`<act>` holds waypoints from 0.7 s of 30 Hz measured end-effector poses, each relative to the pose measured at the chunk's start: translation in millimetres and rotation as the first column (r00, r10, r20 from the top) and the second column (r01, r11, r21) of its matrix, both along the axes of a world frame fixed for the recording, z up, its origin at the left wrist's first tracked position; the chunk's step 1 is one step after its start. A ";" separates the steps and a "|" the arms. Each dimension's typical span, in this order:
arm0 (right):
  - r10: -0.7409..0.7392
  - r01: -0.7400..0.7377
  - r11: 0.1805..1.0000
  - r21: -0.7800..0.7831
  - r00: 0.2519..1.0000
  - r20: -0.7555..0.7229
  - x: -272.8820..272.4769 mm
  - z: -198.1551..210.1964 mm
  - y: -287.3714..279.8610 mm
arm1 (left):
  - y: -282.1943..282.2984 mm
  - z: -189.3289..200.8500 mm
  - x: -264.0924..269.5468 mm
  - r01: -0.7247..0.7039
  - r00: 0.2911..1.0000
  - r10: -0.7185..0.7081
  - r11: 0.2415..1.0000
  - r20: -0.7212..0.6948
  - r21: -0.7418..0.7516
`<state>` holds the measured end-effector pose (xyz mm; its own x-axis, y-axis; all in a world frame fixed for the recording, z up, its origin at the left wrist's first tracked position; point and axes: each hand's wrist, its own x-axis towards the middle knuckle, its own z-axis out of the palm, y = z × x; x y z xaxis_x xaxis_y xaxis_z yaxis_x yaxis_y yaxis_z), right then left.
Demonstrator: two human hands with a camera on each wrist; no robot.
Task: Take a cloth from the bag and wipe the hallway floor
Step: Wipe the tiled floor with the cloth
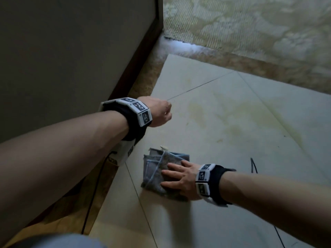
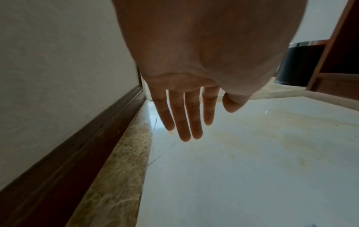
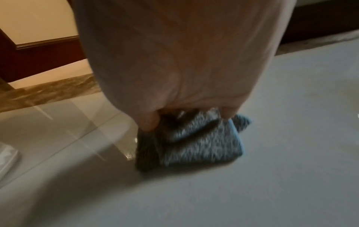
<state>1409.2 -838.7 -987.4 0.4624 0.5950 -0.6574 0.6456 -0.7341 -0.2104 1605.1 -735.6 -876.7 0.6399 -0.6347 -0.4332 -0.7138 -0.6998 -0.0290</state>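
Grey-blue terry, folded into a rough square with a pale stitched hem, was how the cloth [image 1: 162, 171] looked to me, lying flat on the glossy cream floor tile [image 1: 223, 122]. My right hand [image 1: 180, 178] pressed on it with fingers spread. Farther out, my left hand [image 2: 186, 95] hung over the tile, fingers straight and holding nothing, beside the dark wooden skirting board [image 2: 81, 145] and speckled marble border strip [image 2: 124, 161].
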 end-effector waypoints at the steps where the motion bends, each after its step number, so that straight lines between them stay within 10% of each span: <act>1: 0.001 -0.003 0.999 -0.043 1.000 -0.031 5.8 6.1 3.6 | -0.2 0.7 -1.6 0.002 1.000 -0.002 1.000 -0.010 -0.016; 12: 0.085 -0.090 0.978 -0.190 0.996 -0.036 19.4 44.6 -12.7 | 13.0 -17.1 1.8 -0.051 0.997 0.050 0.999 -0.066 -0.008; 21: 0.131 -0.132 0.989 0.069 0.991 0.027 9.1 1.5 -8.9 | -0.4 -23.2 -3.0 0.080 0.993 -0.076 0.996 -0.086 0.043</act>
